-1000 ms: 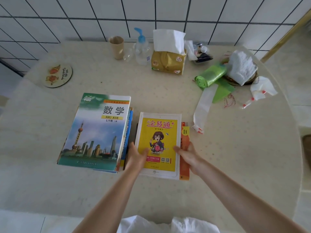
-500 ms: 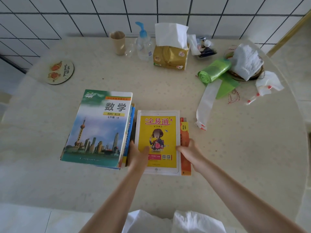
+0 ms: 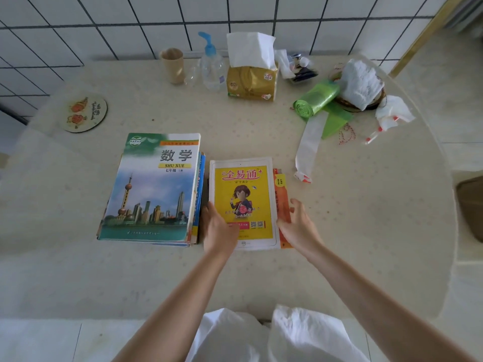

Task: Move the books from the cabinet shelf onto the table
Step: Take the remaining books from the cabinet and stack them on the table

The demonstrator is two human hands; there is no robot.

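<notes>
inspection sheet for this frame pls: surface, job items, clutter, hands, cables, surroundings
Surface: pale speckled table, rounded edge on the right.
Job's things: maths textbook tops a stack at left; yellow-cover book lies beside it, over an orange book.
Clutter: coaster, paper cup, pump bottle, tissue pack, green bag roll, white cloth on a basket.
Hands: left hand rests on the yellow-cover book's near left corner; right hand touches its right edge, fingers loose.
Cables: nothing seen.
Surroundings: white tiled wall behind.
</notes>
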